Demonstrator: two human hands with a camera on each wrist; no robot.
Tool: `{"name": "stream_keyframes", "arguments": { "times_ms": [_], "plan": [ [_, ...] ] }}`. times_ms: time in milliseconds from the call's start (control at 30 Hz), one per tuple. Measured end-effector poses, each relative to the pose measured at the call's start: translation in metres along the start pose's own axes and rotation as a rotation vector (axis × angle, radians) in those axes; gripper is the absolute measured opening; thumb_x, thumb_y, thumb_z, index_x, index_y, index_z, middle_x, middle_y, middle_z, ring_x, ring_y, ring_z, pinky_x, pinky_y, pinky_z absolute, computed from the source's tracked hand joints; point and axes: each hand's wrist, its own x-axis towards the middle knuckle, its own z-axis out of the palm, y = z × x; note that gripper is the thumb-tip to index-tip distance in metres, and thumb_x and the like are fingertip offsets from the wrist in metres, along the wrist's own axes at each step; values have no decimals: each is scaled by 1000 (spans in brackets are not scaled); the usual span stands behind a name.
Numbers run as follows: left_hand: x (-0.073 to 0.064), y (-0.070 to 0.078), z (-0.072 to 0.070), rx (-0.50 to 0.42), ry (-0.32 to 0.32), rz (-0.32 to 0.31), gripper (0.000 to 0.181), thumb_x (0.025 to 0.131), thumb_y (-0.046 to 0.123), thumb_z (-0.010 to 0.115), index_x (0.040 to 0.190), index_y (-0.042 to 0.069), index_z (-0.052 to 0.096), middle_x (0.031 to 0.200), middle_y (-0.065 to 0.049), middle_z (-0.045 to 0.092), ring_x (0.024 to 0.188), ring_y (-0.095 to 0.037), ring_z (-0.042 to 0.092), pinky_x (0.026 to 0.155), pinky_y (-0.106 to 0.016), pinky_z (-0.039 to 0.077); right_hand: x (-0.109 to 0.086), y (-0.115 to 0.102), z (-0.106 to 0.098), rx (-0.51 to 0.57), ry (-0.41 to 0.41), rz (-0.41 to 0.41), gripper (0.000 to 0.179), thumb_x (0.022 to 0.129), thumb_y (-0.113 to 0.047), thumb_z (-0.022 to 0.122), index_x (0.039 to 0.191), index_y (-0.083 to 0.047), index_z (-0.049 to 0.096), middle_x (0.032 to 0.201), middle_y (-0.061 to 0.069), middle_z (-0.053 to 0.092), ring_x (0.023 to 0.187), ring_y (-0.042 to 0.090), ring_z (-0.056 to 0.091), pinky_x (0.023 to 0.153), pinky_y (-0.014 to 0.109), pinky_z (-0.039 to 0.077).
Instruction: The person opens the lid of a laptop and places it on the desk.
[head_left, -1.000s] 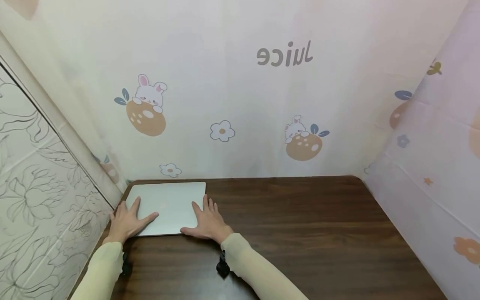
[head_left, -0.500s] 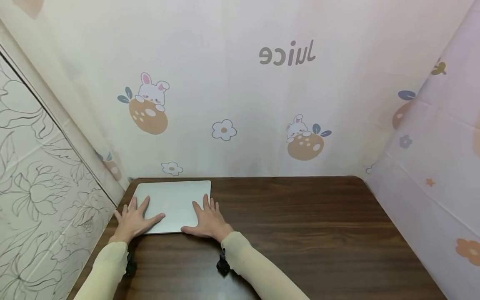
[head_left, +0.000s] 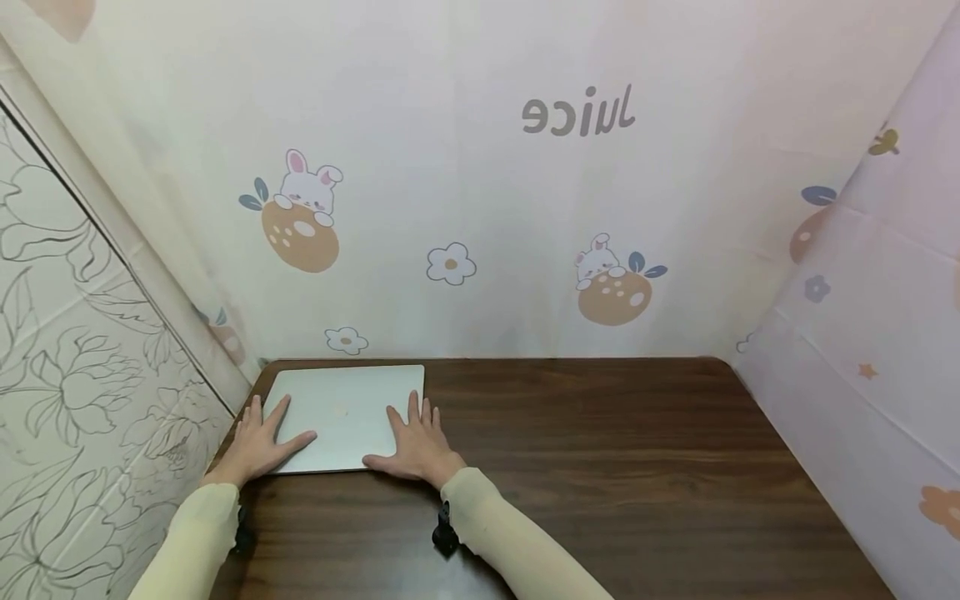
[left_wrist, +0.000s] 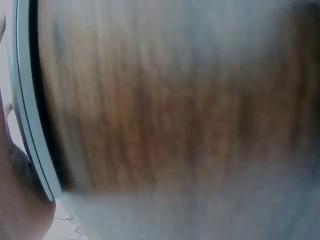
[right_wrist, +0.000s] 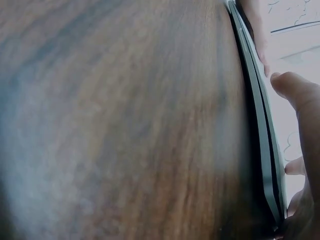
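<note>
A closed silver laptop (head_left: 341, 417) lies flat at the far left corner of the wooden table. My left hand (head_left: 258, 446) rests over its left side, fingers spread and thumb stretched across the lid. At the front right corner, my right hand (head_left: 416, 446) lies with straight, spread fingers, its thumb along the front edge. In the left wrist view the laptop's layered edge (left_wrist: 32, 105) stands beside part of the hand. The right wrist view shows the front edge (right_wrist: 260, 115) with a thin dark line between lid and base, and the right thumb (right_wrist: 295, 92) over it.
The dark brown wooden table (head_left: 600, 467) stretches to the right and toward the front. A printed curtain (head_left: 480, 167) hangs right behind its back edge, with more cloth (head_left: 862, 333) on the right. A flower-patterned panel (head_left: 82, 392) borders the left side.
The laptop has slid slightly to the right. My left hand went right with it, then shifted back a little left. My right hand stays almost where it was. The head view shifted slightly.
</note>
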Motion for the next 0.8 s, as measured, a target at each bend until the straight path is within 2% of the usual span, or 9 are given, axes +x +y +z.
{"name": "stream_keyframes", "arguments": {
  "times_ms": [333, 800],
  "plan": [
    [-1, 0, 5, 53, -1, 41, 106, 90, 69, 61, 164, 5, 21, 166, -38, 1, 141, -76, 3, 109, -85, 5, 0, 2, -1, 10, -7, 6, 103, 86, -83, 53, 164, -20, 29, 171, 27, 4, 157, 48, 11, 128, 56, 16],
    [-6, 15, 12, 30, -14, 48, 105, 89, 70, 63, 165, 12, 21, 167, -36, -3, 142, -75, -2, 110, -84, -1, -4, 11, -4, 15, -5, 22, 102, 86, -81, 55, 164, -20, 30, 171, 27, 3, 156, 52, 7, 127, 57, 17]
  ]
}}
